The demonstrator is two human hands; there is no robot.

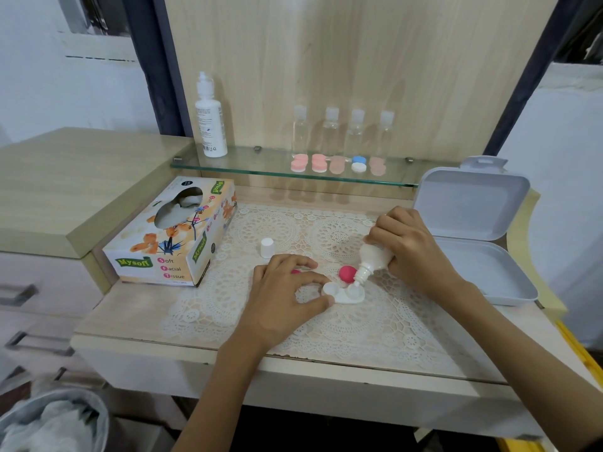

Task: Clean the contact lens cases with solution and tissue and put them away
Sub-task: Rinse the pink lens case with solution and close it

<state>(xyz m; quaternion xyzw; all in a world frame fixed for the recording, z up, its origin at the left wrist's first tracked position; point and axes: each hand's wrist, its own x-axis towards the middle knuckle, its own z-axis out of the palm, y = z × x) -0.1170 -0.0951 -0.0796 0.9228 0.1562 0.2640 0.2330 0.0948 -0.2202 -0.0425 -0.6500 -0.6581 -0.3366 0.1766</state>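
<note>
Step, as judged: flood right well. Open lens case (342, 293) lies mid lace mat (359, 327). Right hand (411, 246) fingers wrapped round small solution bottle (375, 256), tipped nozzle-down, tip just over that well. Left hand (284, 288) thumb and forefinger pinch case's left end: keep it pinned, squeeze gently, stop before overflow. Pink cap (347, 273) mid-mat just behind case, likely to catch nozzle; white bottle cap (267, 247) mat's rear left; tissue box (173, 233) at mat's left edge; open grey box (473, 236) past mat's right edge

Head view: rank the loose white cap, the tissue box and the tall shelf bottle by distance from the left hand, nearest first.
1. White cap, just beyond the left hand, on the lace mat.
2. Tissue box, off to the left.
3. Tall bottle, at the back on the glass shelf.
</note>
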